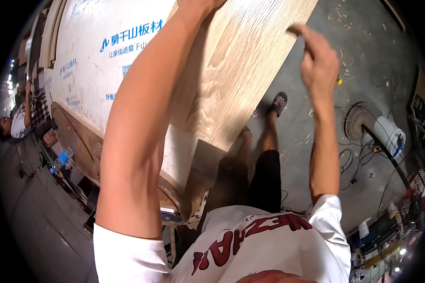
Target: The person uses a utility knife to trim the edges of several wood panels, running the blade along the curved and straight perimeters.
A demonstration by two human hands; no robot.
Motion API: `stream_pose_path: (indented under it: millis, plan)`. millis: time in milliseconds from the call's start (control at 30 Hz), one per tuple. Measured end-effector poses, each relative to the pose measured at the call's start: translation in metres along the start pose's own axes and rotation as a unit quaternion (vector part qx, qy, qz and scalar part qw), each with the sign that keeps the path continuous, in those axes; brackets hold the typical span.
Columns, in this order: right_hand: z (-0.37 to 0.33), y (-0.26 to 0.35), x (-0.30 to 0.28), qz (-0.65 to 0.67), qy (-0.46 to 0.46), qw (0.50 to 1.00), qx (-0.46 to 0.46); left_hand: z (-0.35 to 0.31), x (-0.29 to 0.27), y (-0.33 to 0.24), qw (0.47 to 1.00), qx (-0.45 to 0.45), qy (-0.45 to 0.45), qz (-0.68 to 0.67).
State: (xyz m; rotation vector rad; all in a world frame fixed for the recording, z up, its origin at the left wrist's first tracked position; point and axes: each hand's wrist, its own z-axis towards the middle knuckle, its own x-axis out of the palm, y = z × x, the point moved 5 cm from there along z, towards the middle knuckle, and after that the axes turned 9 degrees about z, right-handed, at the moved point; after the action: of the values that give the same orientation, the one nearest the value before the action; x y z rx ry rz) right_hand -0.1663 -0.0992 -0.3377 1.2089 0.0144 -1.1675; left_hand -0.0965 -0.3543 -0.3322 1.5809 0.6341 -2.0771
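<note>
- Grey floor [35, 221] at far left, going dark toward the rim. Co-worker [19, 120] there, white top plus checked garment, one arm reaching out, well apart from the work.
- Blue-tinted bottle [63, 158] near the counter [78, 137]; counter edge is brown wood, rounded at the corner.
- White board [87, 78] with blue print lies on the counter. Narrow stacked strips [52, 35] along its far left edge.
- Left hand [203, 4] at the top rim, mostly cut off, at the plank's left side. Can't tell its grip from this.
- Wood-grain plank [243, 70], pale, runs top centre down toward the person's legs. Overlaps the board's right part, sticks out past it over the floor. Bright glare at its upper end.
- Grey sandal [280, 101] on the person's foot, right of the plank's lower end.
- Right hand [320, 66] at the plank's right edge: one finger stretched to the edge, others curled. Blurred; can't tell if it's pinching the plank or just touching.
- Round base [355, 123] with dark slanted pole, white container [387, 132] just beside it.
- Loose cables [356, 167] below, on the floor. Clutter at lower right, too jumbled to sort.
</note>
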Motion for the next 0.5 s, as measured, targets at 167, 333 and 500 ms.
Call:
stream_pose_path:
  millis: [167, 333, 500]
  plan:
    - [-0.124, 0.115, 0.033, -0.061, 0.151, 0.984, 0.068, -0.006, 0.003, 0.018, 0.999, -0.01, -0.03, 0.003]
    - [-0.294, 0.203, 0.05, 0.086, 0.251, 0.962, 0.068, -0.002, 0.002, 0.002, 0.999, 0.002, -0.031, -0.022]
    - [-0.315, 0.142, 0.04, 0.198, 0.189, 0.922, 0.274, -0.004, 0.003, 0.008, 1.0, -0.014, -0.017, 0.011]
